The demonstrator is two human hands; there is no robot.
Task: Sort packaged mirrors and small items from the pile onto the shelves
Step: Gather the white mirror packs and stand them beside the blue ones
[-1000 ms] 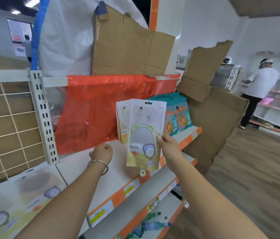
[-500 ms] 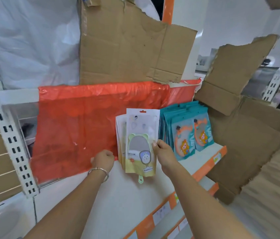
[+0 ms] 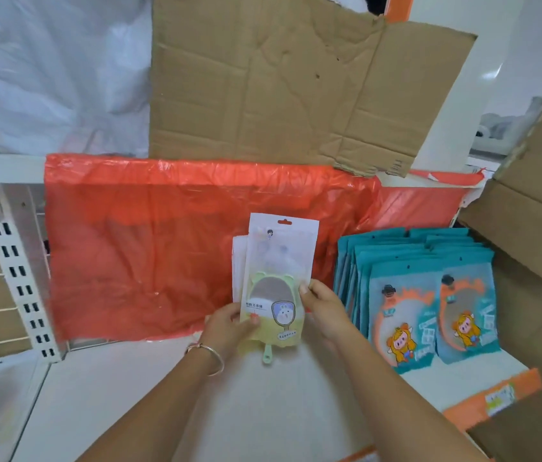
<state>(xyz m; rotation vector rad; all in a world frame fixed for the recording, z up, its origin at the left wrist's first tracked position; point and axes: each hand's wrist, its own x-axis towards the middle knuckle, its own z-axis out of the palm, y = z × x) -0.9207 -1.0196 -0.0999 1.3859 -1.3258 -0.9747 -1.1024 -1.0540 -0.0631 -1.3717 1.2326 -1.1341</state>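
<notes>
Fingers (image 3: 252,321) of both hands pinch the lower edges of one packaged hand mirror (image 3: 278,261) — the left hand (image 3: 228,325) at its left side, the right hand (image 3: 326,308) at its right — holding it upright against a small stack of matching packets (image 3: 238,261) on the white shelf (image 3: 263,405). Teal cartoon packets (image 3: 406,305) stand in rows just to the right. So two groups look shelved and this packet seems nearly set in place; the pile itself is out of sight, so what remains I cannot tell.
</notes>
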